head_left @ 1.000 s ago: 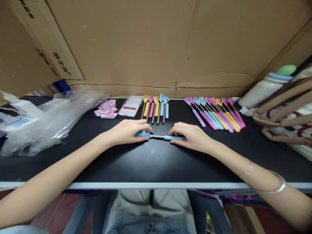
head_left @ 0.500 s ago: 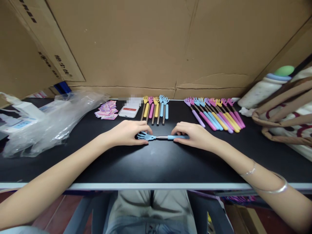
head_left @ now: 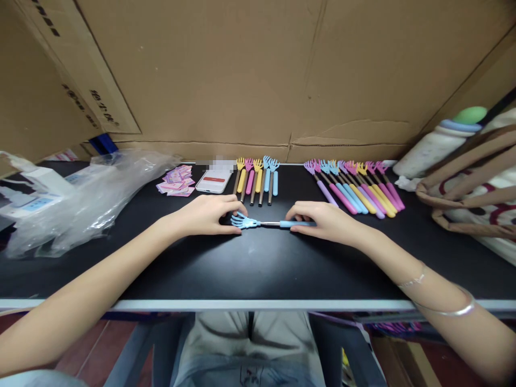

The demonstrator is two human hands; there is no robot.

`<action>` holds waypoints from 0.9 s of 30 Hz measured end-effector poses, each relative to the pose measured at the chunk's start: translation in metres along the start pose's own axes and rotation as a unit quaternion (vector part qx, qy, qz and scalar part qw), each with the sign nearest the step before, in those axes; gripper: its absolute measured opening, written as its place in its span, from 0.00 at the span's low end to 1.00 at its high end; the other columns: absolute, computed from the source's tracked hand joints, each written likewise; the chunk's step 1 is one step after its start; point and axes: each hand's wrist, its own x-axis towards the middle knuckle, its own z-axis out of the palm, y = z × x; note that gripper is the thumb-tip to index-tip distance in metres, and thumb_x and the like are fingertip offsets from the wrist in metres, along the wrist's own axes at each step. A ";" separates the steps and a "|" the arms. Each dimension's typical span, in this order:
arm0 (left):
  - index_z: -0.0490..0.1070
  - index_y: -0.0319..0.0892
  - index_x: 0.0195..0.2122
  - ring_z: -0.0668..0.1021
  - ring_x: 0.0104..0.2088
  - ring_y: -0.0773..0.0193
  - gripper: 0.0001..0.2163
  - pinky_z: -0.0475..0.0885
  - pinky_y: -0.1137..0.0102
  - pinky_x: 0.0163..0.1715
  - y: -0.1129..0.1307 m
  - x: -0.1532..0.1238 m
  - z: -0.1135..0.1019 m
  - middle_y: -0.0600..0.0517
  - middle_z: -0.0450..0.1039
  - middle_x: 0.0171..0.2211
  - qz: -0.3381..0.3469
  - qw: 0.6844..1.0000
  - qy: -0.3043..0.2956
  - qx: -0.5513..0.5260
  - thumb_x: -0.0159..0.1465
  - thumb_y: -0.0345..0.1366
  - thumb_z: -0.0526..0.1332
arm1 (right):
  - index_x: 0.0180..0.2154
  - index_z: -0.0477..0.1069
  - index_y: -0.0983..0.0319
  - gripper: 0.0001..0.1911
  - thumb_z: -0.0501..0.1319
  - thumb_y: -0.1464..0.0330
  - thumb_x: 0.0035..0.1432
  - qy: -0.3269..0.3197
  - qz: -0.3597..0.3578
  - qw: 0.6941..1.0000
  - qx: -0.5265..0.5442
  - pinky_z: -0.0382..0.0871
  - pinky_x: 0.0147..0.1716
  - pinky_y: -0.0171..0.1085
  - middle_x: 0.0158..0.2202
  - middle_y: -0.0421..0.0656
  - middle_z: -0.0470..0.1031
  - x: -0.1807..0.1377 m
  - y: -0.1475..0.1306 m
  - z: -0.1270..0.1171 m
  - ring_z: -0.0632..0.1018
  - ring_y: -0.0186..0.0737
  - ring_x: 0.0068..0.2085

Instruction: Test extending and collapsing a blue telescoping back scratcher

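A light blue back scratcher (head_left: 270,223) with a hand-shaped head and a metal shaft lies sideways between my hands, low over the black table. My right hand (head_left: 322,220) pinches its blue handle between thumb and fingers. Around the claw head at the other end is my left hand (head_left: 209,216), thumb and fingers parted, with the claw showing between them. Whether a fingertip still touches the claw is hard to see. Behind them lie several back scratchers (head_left: 258,183) with their coloured sleeves beside bare metal shafts.
On the right lies a row of finished-looking back scratchers (head_left: 355,191). Left of centre are a white phone (head_left: 213,181) and pink paper cards (head_left: 177,181). Plastic bags (head_left: 92,199) and a power strip (head_left: 36,201) lie far left. A bottle (head_left: 439,145) and cloth bag (head_left: 467,199) stand right.
My left hand has slid slightly left off the claw, its fingers loosening. The back scratcher and my right hand have shifted slightly right.
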 end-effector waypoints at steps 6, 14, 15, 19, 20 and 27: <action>0.68 0.50 0.47 0.74 0.37 0.66 0.16 0.62 0.74 0.32 0.000 0.000 0.000 0.56 0.70 0.42 0.001 1.000 -0.001 0.003 0.63 0.51 0.58 | 0.40 0.72 0.60 0.10 0.59 0.62 0.60 -0.003 -0.002 1.000 -0.005 0.57 0.31 0.32 0.34 0.40 0.72 0.000 0.000 -0.001 0.70 0.34 0.32; 0.68 0.49 0.47 0.74 0.37 0.66 0.16 0.62 0.74 0.33 0.001 0.001 0.000 0.56 0.70 0.41 0.004 1.000 0.002 0.007 0.63 0.51 0.58 | 0.40 0.72 0.60 0.10 0.60 0.62 0.60 -0.011 0.006 1.000 -0.009 0.56 0.29 0.32 0.32 0.40 0.71 -0.001 0.000 -0.003 0.69 0.34 0.31; 0.68 0.49 0.47 0.74 0.37 0.67 0.16 0.62 0.74 0.33 0.001 0.001 0.000 0.56 0.70 0.41 0.004 1.000 0.003 0.008 0.63 0.51 0.58 | 0.40 0.72 0.60 0.10 0.59 0.61 0.60 -0.012 0.007 1.000 -0.008 0.56 0.29 0.32 0.32 0.40 0.71 -0.001 0.000 -0.003 0.69 0.34 0.31; 0.68 0.48 0.47 0.74 0.36 0.67 0.16 0.62 0.75 0.32 0.002 0.000 0.000 0.56 0.71 0.41 0.008 1.000 0.007 0.010 0.63 0.51 0.57 | 0.40 0.72 0.60 0.11 0.59 0.61 0.61 -0.014 0.011 1.000 -0.008 0.56 0.29 0.32 0.32 0.40 0.71 -0.002 -0.001 -0.004 0.69 0.34 0.30; 0.68 0.48 0.47 0.74 0.36 0.66 0.16 0.62 0.75 0.32 0.002 0.000 0.000 0.56 0.71 0.41 0.009 1.000 0.009 0.011 0.63 0.51 0.57 | 0.40 0.72 0.60 0.11 0.59 0.61 0.61 -0.014 0.012 1.000 -0.010 0.57 0.29 0.32 0.32 0.40 0.71 -0.002 -0.001 -0.005 0.69 0.35 0.30; 0.67 0.46 0.44 0.75 0.36 0.66 0.13 0.62 0.75 0.31 0.008 0.001 0.001 0.55 0.73 0.39 0.019 0.999 0.033 0.023 0.62 0.46 0.60 | 0.39 0.68 0.60 0.07 0.56 0.63 0.63 0.004 -0.006 1.000 -0.020 0.59 0.32 0.33 0.35 0.42 0.72 -0.002 -0.001 -0.003 0.72 0.36 0.33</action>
